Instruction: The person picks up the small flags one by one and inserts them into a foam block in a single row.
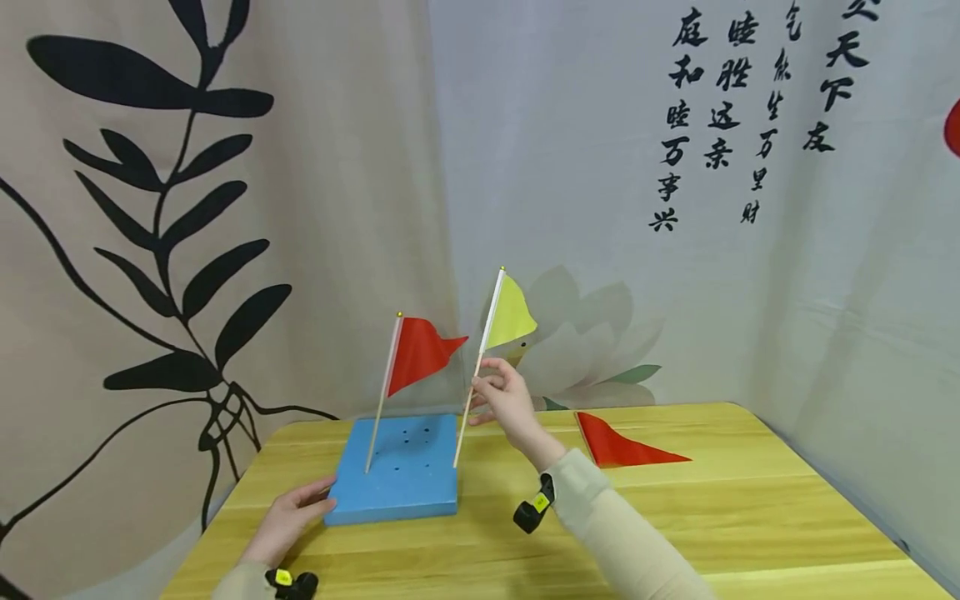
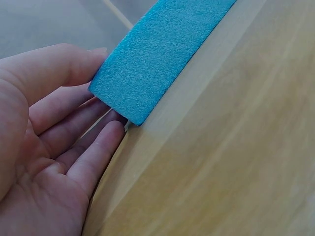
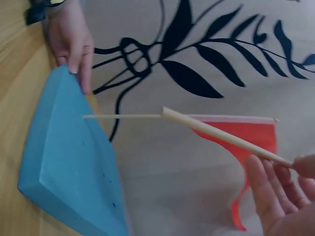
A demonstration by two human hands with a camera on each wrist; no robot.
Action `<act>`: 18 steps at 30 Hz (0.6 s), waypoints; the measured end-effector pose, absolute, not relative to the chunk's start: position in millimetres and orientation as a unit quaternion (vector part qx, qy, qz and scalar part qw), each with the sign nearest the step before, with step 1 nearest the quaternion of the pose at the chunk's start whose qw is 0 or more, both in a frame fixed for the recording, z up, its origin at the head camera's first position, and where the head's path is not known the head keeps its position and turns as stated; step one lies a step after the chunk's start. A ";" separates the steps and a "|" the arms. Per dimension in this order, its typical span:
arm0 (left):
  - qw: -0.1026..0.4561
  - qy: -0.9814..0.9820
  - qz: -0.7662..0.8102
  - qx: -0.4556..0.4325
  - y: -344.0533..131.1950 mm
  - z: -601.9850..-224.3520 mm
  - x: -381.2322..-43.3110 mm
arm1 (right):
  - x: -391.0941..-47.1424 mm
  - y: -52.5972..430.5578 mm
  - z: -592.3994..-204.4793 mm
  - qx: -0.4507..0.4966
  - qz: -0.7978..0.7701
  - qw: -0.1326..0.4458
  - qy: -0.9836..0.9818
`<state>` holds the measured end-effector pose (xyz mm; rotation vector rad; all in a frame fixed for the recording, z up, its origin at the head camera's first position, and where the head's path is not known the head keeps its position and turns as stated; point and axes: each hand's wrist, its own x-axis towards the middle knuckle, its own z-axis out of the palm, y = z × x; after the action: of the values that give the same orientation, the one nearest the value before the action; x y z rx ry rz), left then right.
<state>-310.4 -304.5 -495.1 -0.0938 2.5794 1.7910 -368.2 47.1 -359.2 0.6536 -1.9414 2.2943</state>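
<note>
Backdrop of pale printed fabric (image 1: 360,208) stands behind a yellow wood-grained table (image 1: 787,517). On the table lies a flat blue foam block (image 1: 420,492). One red triangular flag (image 1: 418,354) stands in the block, slightly tilted; a second red cloth flag (image 1: 622,443) lies on the tabletop at right. A yellow triangular flag on a pale stick (image 1: 510,317) is raised near the block's right edge.

Right hand (image 1: 510,400) pinches this stick below the cloth, presumably to keep its lower end free. Left hand (image 1: 288,517), unclenched, rests thumb and fingers against the block's left front corner, probably steadying it. Small dark holes (image 1: 427,430) dot the block's top.

Head view suggests the yellow flag's stick meets the block; right wrist view shows its end clear. Left wrist view alone details the foam's grainy side.
</note>
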 end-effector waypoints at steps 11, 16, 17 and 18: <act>0.005 0.822 0.569 -0.019 -309.0 -494.4 -312.0 | -375.2 1.5 -365.3 0.267 0.732 0.031 -0.626; -0.003 0.819 0.574 -0.023 -309.1 -497.0 -311.5 | -371.5 -12.4 -361.5 0.275 0.727 0.018 -0.628; -0.004 0.817 0.576 -0.024 -308.9 -497.8 -311.2 | -369.7 -14.5 -360.4 0.278 0.726 0.019 -0.628; -0.005 0.816 0.577 -0.023 -308.5 -498.1 -311.1 | -367.2 -16.4 -358.5 0.280 0.725 0.018 -0.630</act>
<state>-311.1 -308.5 -498.1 -0.0711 2.5735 1.8183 -367.2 -16.4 -358.5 0.8685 -1.9555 2.2513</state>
